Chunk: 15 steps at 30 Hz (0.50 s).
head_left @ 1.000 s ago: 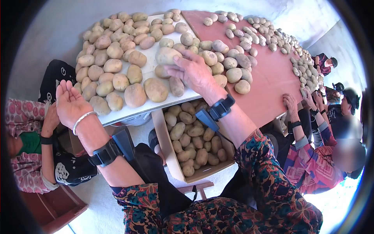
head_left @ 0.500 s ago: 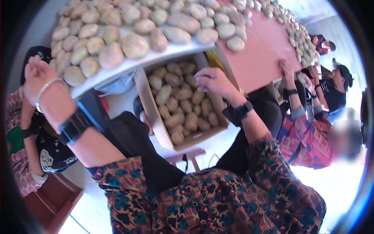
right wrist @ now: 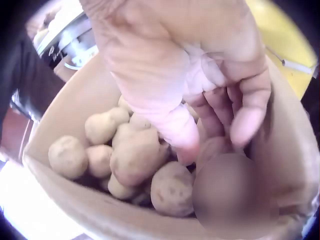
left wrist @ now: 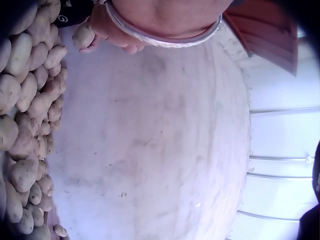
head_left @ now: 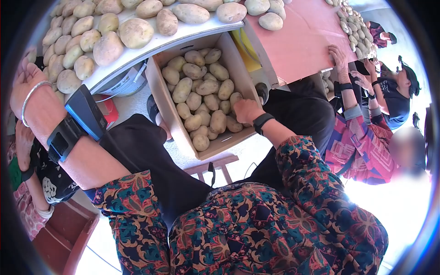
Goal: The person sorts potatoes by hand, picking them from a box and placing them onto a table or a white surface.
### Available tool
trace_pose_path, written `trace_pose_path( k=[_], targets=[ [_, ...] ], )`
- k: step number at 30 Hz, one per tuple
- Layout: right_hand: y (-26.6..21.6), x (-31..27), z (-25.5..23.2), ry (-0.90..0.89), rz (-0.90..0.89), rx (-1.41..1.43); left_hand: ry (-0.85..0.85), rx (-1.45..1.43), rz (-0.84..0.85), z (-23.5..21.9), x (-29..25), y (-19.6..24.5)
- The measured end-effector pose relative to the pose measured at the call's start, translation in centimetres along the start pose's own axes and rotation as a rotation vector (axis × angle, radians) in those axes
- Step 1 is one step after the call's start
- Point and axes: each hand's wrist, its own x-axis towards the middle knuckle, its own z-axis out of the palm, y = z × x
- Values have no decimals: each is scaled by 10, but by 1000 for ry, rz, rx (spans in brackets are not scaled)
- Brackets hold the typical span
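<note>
My right hand [head_left: 247,111] is down inside a cardboard box [head_left: 159,82] of potatoes [head_left: 218,121], at its near right corner. In the right wrist view the thumb and bent fingers hang apart over the potatoes [right wrist: 137,155], fingertips right at them and nothing in the palm. My left hand [head_left: 28,85], with a silvery bangle, is raised at the left end of the table, fingers loosely bent. Potatoes [head_left: 107,48] of mixed size cover the white tabletop [head_left: 137,52] beside it. One potato [left wrist: 83,36] shows just beyond the left fingers in the left wrist view.
A red tabletop [head_left: 302,46] adjoins the white one on the right, with more potatoes [head_left: 355,34] along it. Other people sit at both sides; one person's hand [head_left: 338,57] rests on the red top. A bucket [head_left: 121,82] stands under the table, a reddish-brown wooden box [head_left: 59,229] at lower left.
My right hand has left a potato on the white top and moved down into the box. My left hand has shifted left, its fingers more bent. The head view has tilted down.
</note>
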Motion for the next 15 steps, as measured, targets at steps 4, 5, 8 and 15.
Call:
trace_pose_path(
  k=[4,5,8,15],
  targets=[
    [0,7,21,56,-49,-106,-24,717,330,-14,24,-25],
    [0,6,19,51,-49,-105,-28,719,329,-15,25,-27],
    [4,5,7,-79,-94,-93,-74,450,139,-16,27,-35],
    [1,7,-8,32,-74,153,-21,1080,-2,-5,-13,47]
  ],
)
